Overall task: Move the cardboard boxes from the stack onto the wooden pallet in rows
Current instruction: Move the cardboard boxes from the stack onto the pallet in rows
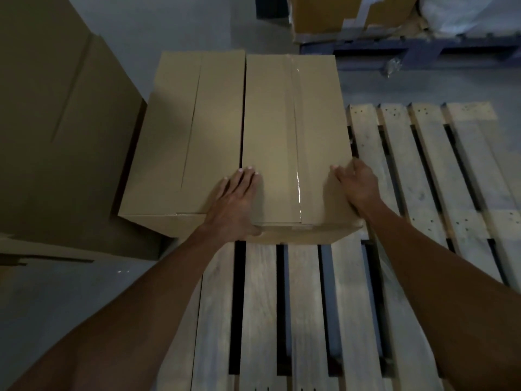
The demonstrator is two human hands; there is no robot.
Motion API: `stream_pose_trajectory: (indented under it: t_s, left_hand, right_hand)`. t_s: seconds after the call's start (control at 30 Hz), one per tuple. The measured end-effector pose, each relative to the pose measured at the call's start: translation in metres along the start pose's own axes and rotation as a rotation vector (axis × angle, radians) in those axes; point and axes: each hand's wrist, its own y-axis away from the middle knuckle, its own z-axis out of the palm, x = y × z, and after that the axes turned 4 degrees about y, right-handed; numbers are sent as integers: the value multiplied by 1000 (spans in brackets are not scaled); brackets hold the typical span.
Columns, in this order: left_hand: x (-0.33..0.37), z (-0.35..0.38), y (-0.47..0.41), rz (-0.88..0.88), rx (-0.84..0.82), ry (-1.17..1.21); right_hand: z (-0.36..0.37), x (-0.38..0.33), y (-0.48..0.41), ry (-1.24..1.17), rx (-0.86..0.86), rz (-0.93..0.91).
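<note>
I noted two cardboard boxes touching side by side at the wooden pallet's (423, 176) 12 o'clock end. The left hand (231, 204) lay flat, fingers straight, on the right box (293, 131) at its 7 o'clock corner. The right hand (358, 184) hooked over that box's 3 o'clock edge. The left box (186, 131) was untouched. A taller stack (56, 122) stood at 9 o'clock.

Bare wooden pallet (307, 306) near and right; box row (270, 131) ahead, tall stack (56, 136) at left
</note>
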Motion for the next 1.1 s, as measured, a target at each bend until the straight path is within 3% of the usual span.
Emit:
stream_pose_trajectory:
  t_s: [0.27,0.5,0.63,0.7,0.87,1.1]
  left_hand:
    - [1,-2,-6,-22,-4,3]
    - [7,3,-9,-75,5,51]
    - [12,-16,8,-115,-66,257]
    - [15,-38,25,-229,24,502]
    - [28,-167,63,-478,321,930]
    - [53,-437,165,-412,557,1041]
  right_hand:
    - [4,-7,-16,100,85,-46]
    - [-1,-19,-20,239,37,-50]
    - [-9,-33,3,189,59,-82]
    - [-16,-53,28,117,44,-61]
    - [-48,-155,96,-121,-50,-43]
    - [-149,-405,215,-427,-177,-131]
